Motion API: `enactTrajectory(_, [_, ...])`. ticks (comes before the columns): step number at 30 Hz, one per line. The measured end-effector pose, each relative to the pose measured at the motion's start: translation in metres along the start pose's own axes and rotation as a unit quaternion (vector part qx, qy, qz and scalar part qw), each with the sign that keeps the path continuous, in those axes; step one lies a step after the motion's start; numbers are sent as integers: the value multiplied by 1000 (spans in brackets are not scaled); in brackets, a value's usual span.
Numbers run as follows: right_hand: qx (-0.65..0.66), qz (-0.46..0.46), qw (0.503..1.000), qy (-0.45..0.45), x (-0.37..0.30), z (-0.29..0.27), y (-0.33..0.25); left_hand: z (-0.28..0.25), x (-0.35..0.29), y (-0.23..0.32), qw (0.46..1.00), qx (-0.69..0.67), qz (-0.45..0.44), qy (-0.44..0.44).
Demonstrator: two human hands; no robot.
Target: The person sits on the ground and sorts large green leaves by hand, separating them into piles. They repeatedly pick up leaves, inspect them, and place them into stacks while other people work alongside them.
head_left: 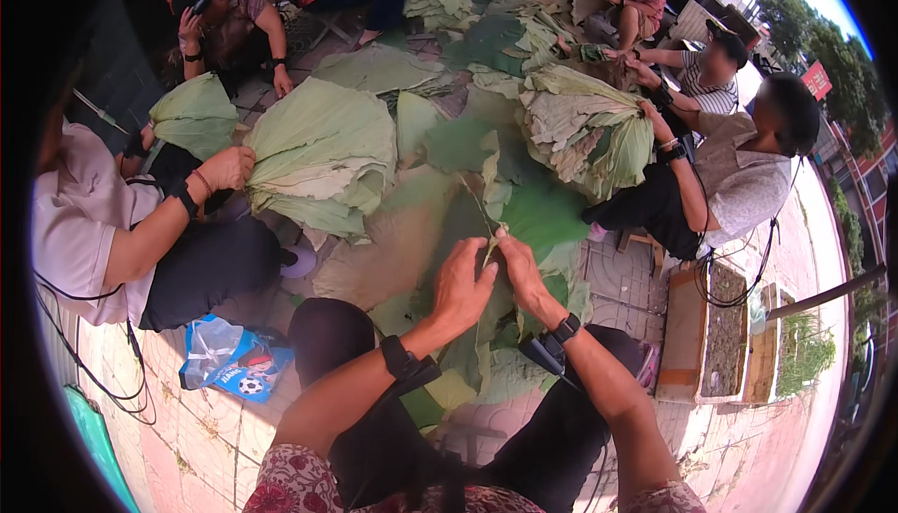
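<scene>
My left hand (462,283) and my right hand (524,273) are close together over the pile, both closed at the fingertips. Pinched between them is a thin, pale green plant strip (491,245), with a fine strand running up and away from it. Another thin length hangs below my hands. Under and beyond them lie large, flat, lotus-like leaves (552,215), some fresh green, others dull and brownish. Whether the strip is knotted, I cannot tell.
On the left, a co-worker holds a thick leaf bundle (323,148); on the right, another holds a similar bundle (585,130). More people sit around the pile. A blue-and-white bag (229,363) lies by my left knee. Planter boxes (687,335) stand at the right.
</scene>
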State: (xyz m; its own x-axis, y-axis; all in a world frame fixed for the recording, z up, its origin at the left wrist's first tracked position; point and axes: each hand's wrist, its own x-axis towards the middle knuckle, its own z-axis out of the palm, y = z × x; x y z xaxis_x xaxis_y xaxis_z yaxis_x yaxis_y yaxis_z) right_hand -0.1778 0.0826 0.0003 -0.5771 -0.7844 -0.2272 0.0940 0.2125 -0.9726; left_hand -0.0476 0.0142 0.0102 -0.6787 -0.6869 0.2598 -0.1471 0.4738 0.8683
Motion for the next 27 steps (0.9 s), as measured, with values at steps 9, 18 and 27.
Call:
enactTrajectory(9, [-35,-46,998,-27,-11,6,-2,-1,7,-14,998,-19,-56,-3])
enactTrajectory(18, [-152,-134,979,-20,-25,2,-2,11,8,-15,996,-24,-81,-13])
enactTrajectory(27, [-190,-112,975,1,-37,-8,-15,5,20,-17,991,-108,-75,30])
